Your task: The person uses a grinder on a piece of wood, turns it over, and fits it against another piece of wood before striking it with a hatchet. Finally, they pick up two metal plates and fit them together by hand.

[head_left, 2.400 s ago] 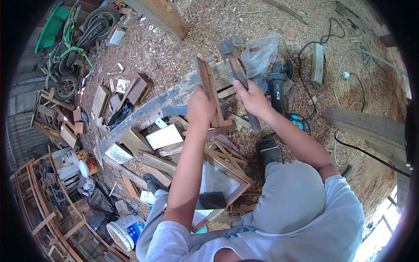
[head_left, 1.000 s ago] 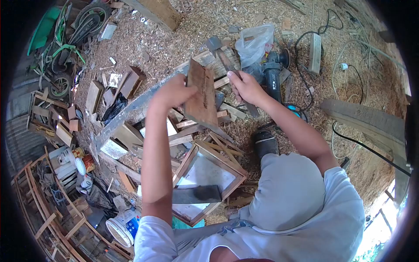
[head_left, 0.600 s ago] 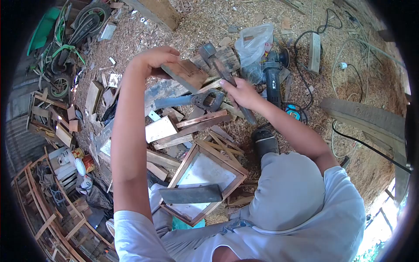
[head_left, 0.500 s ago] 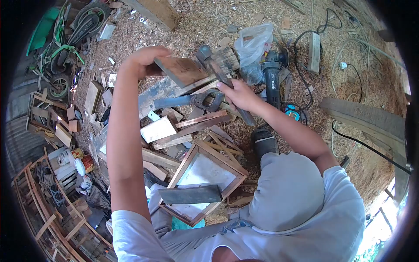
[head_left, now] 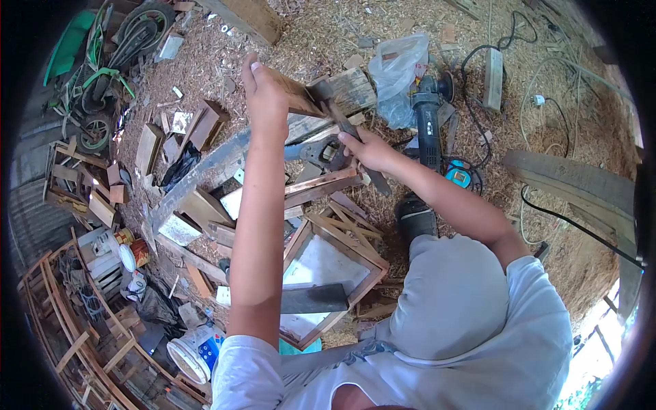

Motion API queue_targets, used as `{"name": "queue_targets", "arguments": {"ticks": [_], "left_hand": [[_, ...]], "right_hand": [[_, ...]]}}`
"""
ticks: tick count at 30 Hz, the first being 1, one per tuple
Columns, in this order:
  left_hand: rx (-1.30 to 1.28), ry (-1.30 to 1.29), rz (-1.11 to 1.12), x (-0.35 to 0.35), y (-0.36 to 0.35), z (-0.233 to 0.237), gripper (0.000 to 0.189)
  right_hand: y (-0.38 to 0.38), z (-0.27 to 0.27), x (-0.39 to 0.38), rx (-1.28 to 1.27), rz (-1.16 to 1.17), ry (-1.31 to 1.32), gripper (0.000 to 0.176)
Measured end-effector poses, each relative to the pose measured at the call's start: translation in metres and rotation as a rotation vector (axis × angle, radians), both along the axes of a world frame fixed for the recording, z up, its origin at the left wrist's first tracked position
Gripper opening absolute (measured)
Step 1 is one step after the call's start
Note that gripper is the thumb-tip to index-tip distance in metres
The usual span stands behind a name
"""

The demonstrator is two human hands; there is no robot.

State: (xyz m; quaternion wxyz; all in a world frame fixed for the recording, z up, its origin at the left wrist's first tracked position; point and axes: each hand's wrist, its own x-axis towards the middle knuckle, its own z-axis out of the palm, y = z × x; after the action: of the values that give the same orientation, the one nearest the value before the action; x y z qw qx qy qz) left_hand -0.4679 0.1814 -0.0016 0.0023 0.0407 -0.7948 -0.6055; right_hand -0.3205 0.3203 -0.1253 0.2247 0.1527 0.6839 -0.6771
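My left hand grips a brown wooden board over a long weathered plank, its fingers up along the board's far side. My right hand is closed around the handle of a hammer. The hammer's dark head overlaps the board's right end in this view. Just below, between my hands, lies a handsaw with a dark handle; my left forearm partly hides its blade. Nearer to me sits a wooden frame box with a pale panel and a dark block across it.
An angle grinder and a clear plastic bag lie right of the plank, beside a black cable and a blue tape measure. Wood offcuts cover the ground at left. A white bucket stands lower left; a green bike is upper left.
My left hand has moved right and turned more upright, with the board turning along with it. The hammer stays near the board's right end, with my right hand shifted only slightly.
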Motion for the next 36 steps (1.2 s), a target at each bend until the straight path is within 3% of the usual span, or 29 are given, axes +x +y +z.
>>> {"name": "queue_targets", "arguments": {"ticks": [2,4,8,11,12,13,15,17,19,20,21,23,25,27,29,31,32,35,36], "left_hand": [[0.031,-0.007,0.004,0.0,0.001,0.001,0.051],[0.051,-0.006,-0.001,-0.003,-0.005,0.0,0.045],[0.091,-0.078,0.048,-0.003,-0.006,-0.001,0.043],[-0.061,-0.009,0.045,-0.004,-0.003,-0.004,0.044],[-0.08,-0.01,0.046,-0.003,0.0,-0.001,0.045],[-0.099,-0.012,0.049,-0.003,0.001,-0.001,0.046],[-0.05,-0.02,0.037,-0.005,-0.002,-0.006,0.046],[-0.004,-0.024,0.036,-0.007,-0.006,-0.012,0.046],[-0.047,-0.075,0.037,-0.008,-0.009,-0.012,0.045],[-0.052,-0.073,0.036,-0.008,-0.011,-0.011,0.045],[-0.028,-0.066,0.04,-0.007,-0.013,-0.01,0.045],[-0.002,-0.053,0.046,-0.007,-0.014,-0.008,0.045],[0.069,-0.087,0.079,-0.006,-0.015,-0.009,0.044],[0.046,-0.077,0.072,-0.005,-0.018,-0.012,0.044],[0.031,-0.054,0.068,-0.006,-0.018,-0.011,0.043],[-0.003,-0.052,0.061,-0.003,-0.016,-0.006,0.043],[0.001,-0.048,0.065,-0.004,-0.016,-0.006,0.043],[-0.057,-0.034,0.008,-0.008,-0.014,-0.007,0.041],[-0.049,-0.057,0.016,-0.008,-0.01,-0.004,0.041]], "right_hand": [[0.001,-0.004,0.001,0.012,-0.05,0.029,0.05],[0.001,-0.002,-0.006,0.182,-0.119,0.121,0.05],[0.011,0.038,-0.022,0.103,-0.217,0.178,0.051],[0.008,0.068,-0.026,0.074,-0.37,0.306,0.05],[0.006,0.071,-0.023,-0.004,-0.378,0.421,0.039],[0.004,0.066,-0.019,0.003,-0.377,0.422,0.039],[-0.003,0.036,-0.008,0.305,-0.343,0.571,0.046],[-0.003,0.008,-0.002,0.379,-0.247,0.492,0.054],[0.002,-0.006,-0.007,0.448,0.013,0.177,0.057],[0.0,-0.029,-0.01,0.435,-0.102,0.334,0.055],[0.001,-0.022,-0.013,0.428,-0.104,0.333,0.055],[0.01,0.01,-0.024,0.137,-0.181,0.054,0.061],[0.012,0.032,-0.027,0.188,-0.229,0.155,0.058],[0.011,0.065,-0.027,-0.123,-0.333,0.32,0.047],[0.009,0.067,-0.024,-0.088,-0.352,0.396,0.047],[0.005,0.035,-0.014,0.227,-0.275,0.406,0.059],[0.004,-0.008,-0.015,0.385,-0.171,0.352,0.064],[0.005,-0.021,-0.009,0.378,-0.098,0.225,0.067],[0.008,-0.021,-0.014,0.312,-0.111,0.077,0.067]]}}
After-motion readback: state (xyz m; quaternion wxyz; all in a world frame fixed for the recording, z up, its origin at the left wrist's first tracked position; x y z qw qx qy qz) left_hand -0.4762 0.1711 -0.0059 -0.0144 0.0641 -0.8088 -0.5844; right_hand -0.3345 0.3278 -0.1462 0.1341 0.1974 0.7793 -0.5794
